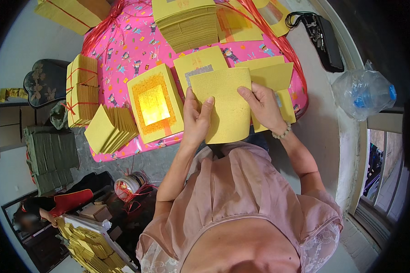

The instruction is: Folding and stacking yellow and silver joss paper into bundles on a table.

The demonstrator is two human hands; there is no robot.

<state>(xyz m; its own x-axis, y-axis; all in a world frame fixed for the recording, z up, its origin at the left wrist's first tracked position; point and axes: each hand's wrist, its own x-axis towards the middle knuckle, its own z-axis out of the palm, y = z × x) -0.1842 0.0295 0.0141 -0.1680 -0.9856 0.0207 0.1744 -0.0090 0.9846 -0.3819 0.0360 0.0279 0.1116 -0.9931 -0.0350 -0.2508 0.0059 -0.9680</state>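
Both hands hold a sheet of yellow joss paper (227,107) in front of my body, its plain side facing up and its surface slightly curved. My left hand (197,118) is closed on the left edge, thumb on top. My right hand (263,103), with a beaded bracelet at the wrist, grips the right edge the same way. Whether more than one sheet is held I cannot tell. Just left lies a stack with a gold foil square (154,104) in an orange border. Behind the held paper is a sheet with a silver patch (200,68), partly covered.
The pink patterned tabletop (127,50) carries a tall paper stack (187,22), tied bundles (83,91) and fanned folded paper (111,129). Red plastic strings (278,41) hang along the right. A clear plastic bottle (366,93) and black pouch (325,45) lie beyond. Another person (36,211) is lower left.
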